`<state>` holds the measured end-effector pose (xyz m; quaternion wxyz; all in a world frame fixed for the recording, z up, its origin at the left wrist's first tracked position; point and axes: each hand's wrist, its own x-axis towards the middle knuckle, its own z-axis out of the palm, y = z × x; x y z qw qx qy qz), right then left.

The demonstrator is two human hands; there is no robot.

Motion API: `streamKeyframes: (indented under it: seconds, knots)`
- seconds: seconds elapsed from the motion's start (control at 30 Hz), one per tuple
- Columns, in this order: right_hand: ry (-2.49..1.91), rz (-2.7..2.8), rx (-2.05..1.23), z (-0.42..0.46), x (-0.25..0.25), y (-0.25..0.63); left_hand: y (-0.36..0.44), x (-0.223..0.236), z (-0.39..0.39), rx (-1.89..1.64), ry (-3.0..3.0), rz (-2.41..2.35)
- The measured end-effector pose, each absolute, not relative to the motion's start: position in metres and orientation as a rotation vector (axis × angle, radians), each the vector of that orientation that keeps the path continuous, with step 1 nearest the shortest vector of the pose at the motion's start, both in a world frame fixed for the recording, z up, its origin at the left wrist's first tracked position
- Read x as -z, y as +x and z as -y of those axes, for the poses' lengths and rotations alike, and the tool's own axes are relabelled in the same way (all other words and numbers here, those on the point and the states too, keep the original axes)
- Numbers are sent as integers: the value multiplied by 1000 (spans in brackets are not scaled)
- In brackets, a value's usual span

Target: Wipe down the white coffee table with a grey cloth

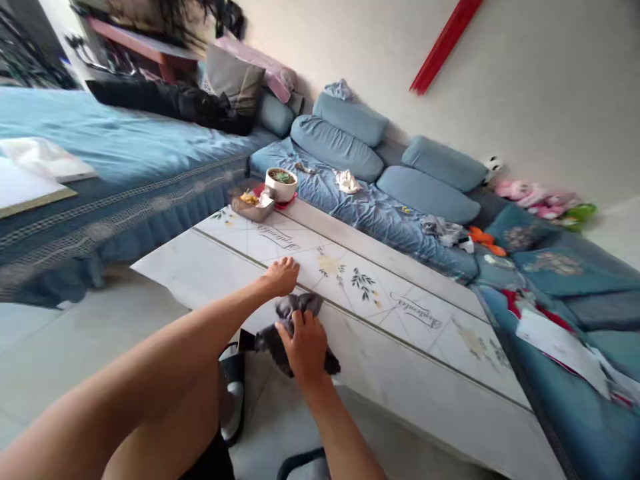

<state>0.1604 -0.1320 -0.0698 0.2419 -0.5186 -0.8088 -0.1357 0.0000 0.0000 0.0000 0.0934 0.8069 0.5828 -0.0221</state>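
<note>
Right hand (307,347): fingers closed on dark bundle (305,304), tabletop's (400,373) near edge | left hand (283,275): on tabletop, fingers bent, grip unclear to us | bundle crumpled, not spread; how much is done, we can't tell

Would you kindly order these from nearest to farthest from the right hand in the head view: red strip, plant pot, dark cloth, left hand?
1. Dark cloth, under the right hand.
2. Left hand, leftward, on the table.
3. Plant pot, table's far left end.
4. Red strip, high on the wall.
</note>
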Motion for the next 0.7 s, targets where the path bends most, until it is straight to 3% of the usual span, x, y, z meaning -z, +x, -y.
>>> streamKeyframes:
  seconds: [0.17, 0.3, 0.37, 0.47, 0.6, 0.7]
  knots:
    - [-1409, 2270, 396, 185, 80, 295, -2, 13, -8, 7, 2323, -1713]
    - [-1706, 2107, 569, 196, 71, 427, -1, 30, -12, -101, 2300, -1687]
    - [-1908, 1978, 642, 188, 67, 446, 3, 37, -13, -130, 2326, -1679]
    - [-1998, 1864, 600, 169, 72, 386, 12, 40, -12, -65, 2340, -1712]
    - [-1736, 2043, 328, 145, 87, 228, 26, 38, -9, -63, 2352, -1809]
    - [-1641, 2098, 155, 133, 87, 158, 35, 37, -13, -154, 2439, -1739]
